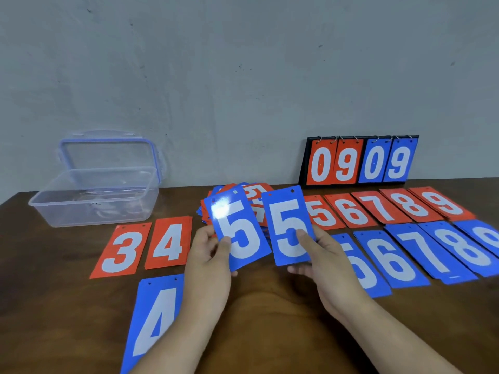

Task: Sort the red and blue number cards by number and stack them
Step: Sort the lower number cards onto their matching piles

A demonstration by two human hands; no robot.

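Note:
Above the brown table (270,319), my left hand (208,255) pinches a blue 5 card (240,233) and my right hand (326,263) pinches another blue 5 card (289,225). Behind them lies a mixed heap of red and blue cards (256,195). Red stacks 3 (121,249) and 4 (168,245) lie to the left, with a blue 4 (154,319) in front. To the right runs a red row 5 (322,213), 6, 7, 8, 9 (442,203), and a blue row 5 (361,268), 6, 7, 8, 9 below it.
An open clear plastic box (94,201) stands at the back left with its lid (108,155) leaning on the grey wall. A black flip scoreboard (360,160) showing 09 09 stands at the back right against the wall.

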